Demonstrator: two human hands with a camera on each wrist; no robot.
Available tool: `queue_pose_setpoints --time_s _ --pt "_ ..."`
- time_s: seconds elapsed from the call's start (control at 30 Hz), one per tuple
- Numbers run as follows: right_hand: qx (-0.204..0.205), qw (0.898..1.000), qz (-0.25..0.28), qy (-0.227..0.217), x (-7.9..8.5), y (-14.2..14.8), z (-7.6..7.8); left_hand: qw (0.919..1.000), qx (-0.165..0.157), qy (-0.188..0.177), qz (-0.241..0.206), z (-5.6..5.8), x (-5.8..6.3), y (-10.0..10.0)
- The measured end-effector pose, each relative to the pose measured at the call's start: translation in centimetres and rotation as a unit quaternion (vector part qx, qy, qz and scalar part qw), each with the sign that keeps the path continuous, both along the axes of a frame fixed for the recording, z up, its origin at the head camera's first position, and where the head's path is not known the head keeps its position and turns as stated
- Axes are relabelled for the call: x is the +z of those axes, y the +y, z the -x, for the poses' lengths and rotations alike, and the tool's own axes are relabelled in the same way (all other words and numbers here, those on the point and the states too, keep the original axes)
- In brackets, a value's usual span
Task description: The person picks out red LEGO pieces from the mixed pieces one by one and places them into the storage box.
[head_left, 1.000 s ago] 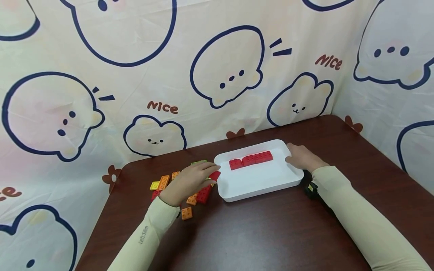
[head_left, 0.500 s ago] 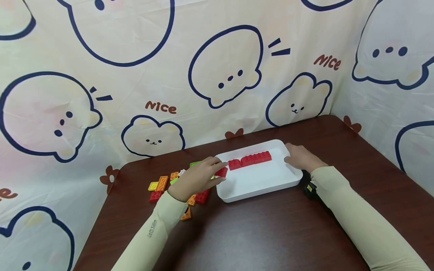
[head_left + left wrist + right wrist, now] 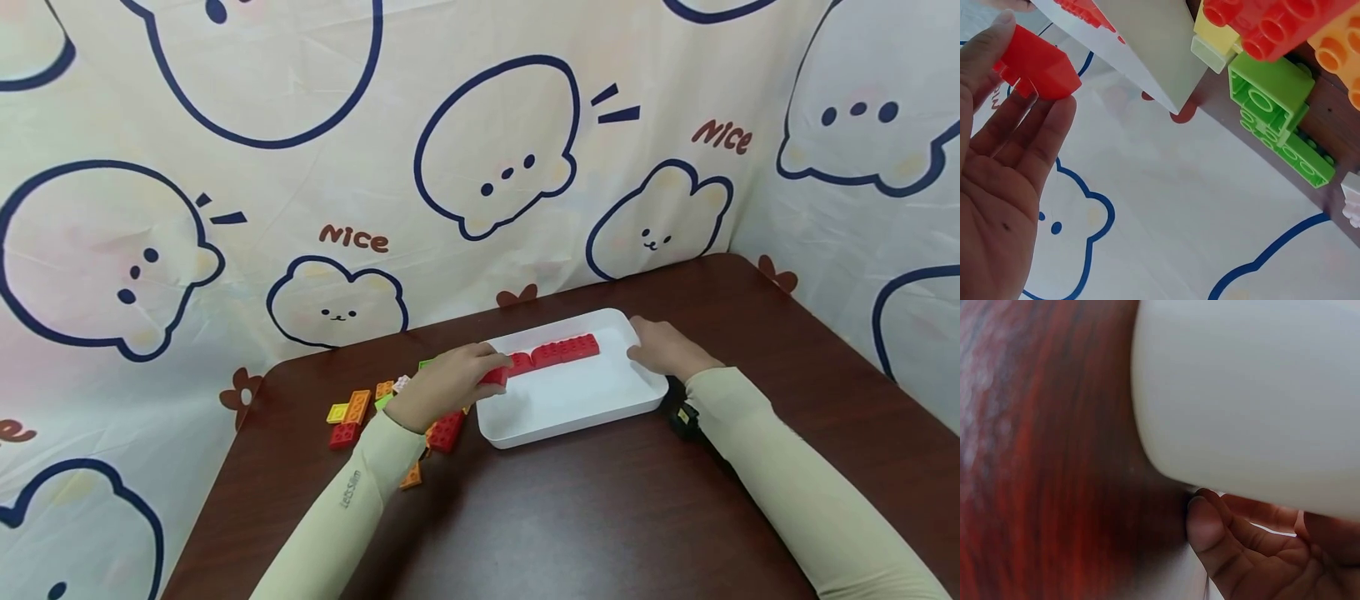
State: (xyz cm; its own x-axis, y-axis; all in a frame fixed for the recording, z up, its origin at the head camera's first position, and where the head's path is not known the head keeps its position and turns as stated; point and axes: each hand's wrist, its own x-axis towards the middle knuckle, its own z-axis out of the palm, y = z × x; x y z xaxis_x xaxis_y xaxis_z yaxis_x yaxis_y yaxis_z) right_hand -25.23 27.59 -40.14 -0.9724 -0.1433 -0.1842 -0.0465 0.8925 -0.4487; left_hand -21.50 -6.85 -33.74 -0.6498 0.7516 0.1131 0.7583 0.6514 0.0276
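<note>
My left hand [image 3: 446, 385] pinches a red toy building brick [image 3: 1038, 65] between thumb and fingers. In the head view the brick hangs over the left end of a white tray [image 3: 573, 400]. A row of red bricks [image 3: 564, 350] lies inside the tray along its far side. At the tray's right end my right hand [image 3: 666, 348] grips the rim. The right wrist view shows the thumb [image 3: 1205, 525] at the white wall, while some fingers are partly hidden.
Left of the tray lies a loose pile of bricks. It includes an orange brick [image 3: 357, 407], a yellow brick [image 3: 337, 413], a red brick [image 3: 447, 432] and a green brick [image 3: 1272, 94]. A patterned cloth [image 3: 480, 167] hangs behind the dark wooden table [image 3: 570, 517].
The left hand has moved right with the red brick, from the pile to over the tray's left end. The right hand stays at the tray's right end.
</note>
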Motion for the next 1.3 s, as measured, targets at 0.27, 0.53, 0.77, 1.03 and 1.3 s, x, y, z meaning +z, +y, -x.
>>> queue_pose_setpoints --time_s 0.27,0.53,0.77,1.03,1.3 --pt "0.0 1.0 0.001 -0.001 0.0 0.1 0.0 0.9997 0.021 -0.01 0.003 0.6 -0.2 0.6" --pt "0.002 1.0 0.002 0.004 0.0 0.1 0.0 0.997 0.073 -0.006 0.026 1.1 -0.5 1.1" --pt "0.001 1.0 0.003 0.001 0.0 0.1 0.0 0.9939 0.102 -0.018 0.037 1.6 -0.9 1.3" --pt "-0.001 1.0 0.004 -0.003 0.0 0.1 -0.2 0.9917 0.118 -0.014 0.05 2.2 -1.6 1.6" --pt "0.0 1.0 0.005 0.002 -0.1 0.0 0.0 0.9881 0.14 -0.034 0.052 2.7 -2.0 1.6"
